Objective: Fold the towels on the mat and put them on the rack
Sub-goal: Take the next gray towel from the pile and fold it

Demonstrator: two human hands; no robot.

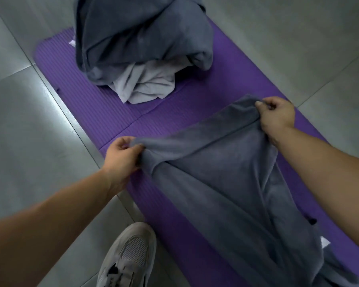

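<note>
Both hands are clamped on the dark grey towel [232, 179] spread along the near stretch of the purple mat [104, 112], left hand [120, 157] pinching its left corner, right hand [276, 114] pinching its far corner, a rumpled towel pile [141, 44] at the far end.

We stand in a plain indoor room, though we cannot tell whether it is a home, a gym or a laundry. We see a floor [278, 38] of large grey glossy tiles with thin dark joints, catching a patch of light at the left. A purple ribbed mat [104, 112] lies straight on the tiles, with a heap [141, 38] of grey towels at its far end and another towel [226, 183] spread nearer. Our shoe [131, 253], a grey trainer, stands on the tiles beside the mat.
</note>
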